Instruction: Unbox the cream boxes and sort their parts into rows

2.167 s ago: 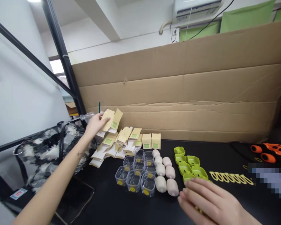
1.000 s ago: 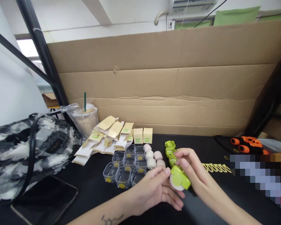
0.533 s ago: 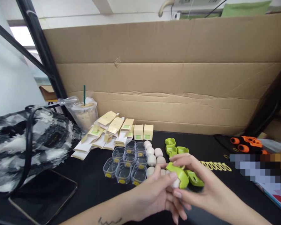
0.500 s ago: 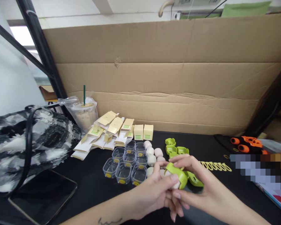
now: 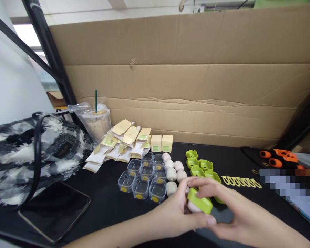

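Both hands are closed around a pale rounded case with a lime-green cover over its top. My left hand grips it from the left, its thumb along the near underside. From the right, my right hand curls its fingers over the cover, with its thumb below. Just beyond the hands lie several more lime-green covers, and one is partly hidden by my right fingers. Left of these covers, several white and pale pink rounded cases stand in loose rows.
Clear plastic cups with yellow stickers stand left of the cases. Behind are small paper boxes and a bagged drink. Yellow-green loops lie right. A tablet, handbag and cardboard wall surround the area.
The covered case has turned in my hands, so the cover now faces more upward. My left thumb has slid to the right beneath it. The view has shifted slightly.
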The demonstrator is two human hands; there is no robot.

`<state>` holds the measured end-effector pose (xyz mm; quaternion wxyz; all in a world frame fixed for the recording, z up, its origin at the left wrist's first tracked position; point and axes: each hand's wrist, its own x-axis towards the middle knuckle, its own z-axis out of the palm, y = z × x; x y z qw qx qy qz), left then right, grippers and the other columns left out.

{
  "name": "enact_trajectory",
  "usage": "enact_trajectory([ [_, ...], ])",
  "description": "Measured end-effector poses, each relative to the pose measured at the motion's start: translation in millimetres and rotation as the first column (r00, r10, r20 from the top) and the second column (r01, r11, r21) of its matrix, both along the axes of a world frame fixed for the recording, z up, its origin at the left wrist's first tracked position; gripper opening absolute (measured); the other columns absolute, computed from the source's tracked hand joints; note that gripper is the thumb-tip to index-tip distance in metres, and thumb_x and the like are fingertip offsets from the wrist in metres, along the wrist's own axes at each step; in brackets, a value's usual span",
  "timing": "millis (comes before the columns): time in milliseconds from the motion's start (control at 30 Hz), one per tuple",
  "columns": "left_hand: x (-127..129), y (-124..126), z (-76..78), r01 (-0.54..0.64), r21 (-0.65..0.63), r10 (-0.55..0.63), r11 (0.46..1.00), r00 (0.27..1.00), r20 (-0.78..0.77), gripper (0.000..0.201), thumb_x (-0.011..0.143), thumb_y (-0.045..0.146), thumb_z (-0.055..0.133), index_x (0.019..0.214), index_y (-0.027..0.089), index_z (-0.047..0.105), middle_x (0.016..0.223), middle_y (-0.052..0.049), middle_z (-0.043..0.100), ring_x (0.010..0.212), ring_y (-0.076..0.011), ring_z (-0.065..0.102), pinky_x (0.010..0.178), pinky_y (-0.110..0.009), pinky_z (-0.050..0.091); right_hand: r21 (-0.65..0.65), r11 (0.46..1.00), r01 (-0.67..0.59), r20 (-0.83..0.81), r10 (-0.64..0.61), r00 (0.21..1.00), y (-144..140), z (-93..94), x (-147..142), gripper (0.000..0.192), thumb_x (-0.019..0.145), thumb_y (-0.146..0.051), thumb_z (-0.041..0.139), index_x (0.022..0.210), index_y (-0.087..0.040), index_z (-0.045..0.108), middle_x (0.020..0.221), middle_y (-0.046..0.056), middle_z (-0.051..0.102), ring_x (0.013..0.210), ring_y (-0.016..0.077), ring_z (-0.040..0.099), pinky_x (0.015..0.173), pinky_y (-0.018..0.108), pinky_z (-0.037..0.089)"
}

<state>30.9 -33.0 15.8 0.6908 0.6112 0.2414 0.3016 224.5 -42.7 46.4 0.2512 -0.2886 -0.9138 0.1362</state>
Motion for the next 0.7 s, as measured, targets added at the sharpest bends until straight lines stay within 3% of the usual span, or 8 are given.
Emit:
enact_trajectory([
  [67, -3, 1, 1.5, -0.025, 0.075, 0.027, 0.997, 0.999, -0.029, 0.07, 0.074, 0.031, 0.072, 0.133, 0.025, 0.035, 0.097, -0.004, 0.055, 0.087, -0.0172, 0.056, 0.074, -0.026, 0.043, 0.024, 1.0, -0.004, 0.006, 0.004, 1.0, 1, -1.1, 0, 0.054, 0.068, -0.002, 0.057, 0.115, -0.027, 0.047, 0.128, 0.005, 0.056, 0.118, 0.0182, 0.055, 0.093, 0.03, 0.05],
  [167, -6, 1, 3.2, -0.013, 0.134, 0.02, 0.991, 0.998, -0.056, 0.078, 0.076, 0.03, 0.069, 0.141, 0.022, 0.026, 0.134, -0.013, 0.042, 0.122, -0.0276, 0.044, 0.098, -0.037, 0.037, 0.041, 0.999, -0.009, -0.001, 0.009, 1.0, 2, -1.9, -3, 0.056, 0.065, -0.001, 0.055, 0.115, -0.027, 0.048, 0.126, 0.005, 0.058, 0.118, 0.0188, 0.055, 0.095, 0.031, 0.049],
  [267, -7, 0, 2.0, 0.001, 0.11, 0.009, 0.994, 0.996, -0.093, 0.087, 0.078, 0.028, 0.066, 0.146, 0.02, 0.012, 0.145, -0.015, 0.032, 0.13, -0.0303, 0.037, 0.107, -0.044, 0.028, 0.003, 0.999, 0.034, -0.007, -0.034, 0.999, 2, -3.7, -6, 0.057, 0.06, 0.0, 0.052, 0.111, -0.026, 0.05, 0.114, 0.003, 0.063, 0.106, 0.0178, 0.062, 0.089, 0.027, 0.052],
  [367, -4, -2, -0.4, 0.011, 0.066, -0.008, 0.998, 0.999, -0.05, 0.092, 0.079, 0.026, 0.066, 0.147, 0.018, 0.006, 0.145, -0.016, 0.033, 0.129, -0.0299, 0.039, 0.109, -0.046, 0.025, -0.02, 0.996, 0.09, -0.012, -0.09, 0.996, -1, -7.6, -9, 0.061, 0.055, -0.001, 0.05, 0.11, -0.026, 0.051, 0.108, 0.002, 0.065, 0.102, 0.0187, 0.064, 0.084, 0.025, 0.053],
  [467, 2, -7, -2.2, -0.017, -0.022, 0.019, 1.0, 0.994, 0.106, 0.094, 0.078, 0.03, 0.067, 0.147, 0.021, 0.004, 0.142, -0.014, 0.036, 0.122, -0.0267, 0.044, 0.105, -0.041, 0.03, 0.018, 0.99, 0.136, -0.067, -0.135, 0.989, -5, -10.5, -11, 0.062, 0.055, -0.003, 0.049, 0.112, -0.027, 0.048, 0.112, 0.002, 0.064, 0.103, 0.0203, 0.063, 0.081, 0.024, 0.053],
  [567, 8, -12, -2.4, -0.047, -0.1, 0.063, 0.994, 0.984, 0.165, 0.101, 0.076, 0.037, 0.069, 0.147, 0.025, -0.002, 0.124, -0.012, 0.048, 0.092, -0.0183, 0.054, 0.083, -0.033, 0.044, 0.044, 0.988, 0.146, -0.106, -0.141, 0.984, -9, -8.5, -13, 0.06, 0.058, -0.002, 0.047, 0.112, -0.028, 0.047, 0.11, 0.002, 0.064, 0.1, 0.0185, 0.064, 0.077, 0.021, 0.053],
  [700, 7, -12, 1.9, -0.014, -0.135, 0.034, 0.991, 0.989, 0.147, 0.104, 0.075, 0.036, 0.071, 0.147, 0.027, -0.004, 0.098, -0.005, 0.053, 0.066, -0.0089, 0.047, 0.064, -0.024, 0.041, 0.031, 0.995, 0.1, -0.074, -0.097, 0.992, -9, -0.5, -15, 0.066, 0.059, 0.0, 0.049, 0.117, -0.03, 0.047, 0.114, 0.001, 0.062, 0.106, 0.0181, 0.061, 0.084, 0.022, 0.051],
])
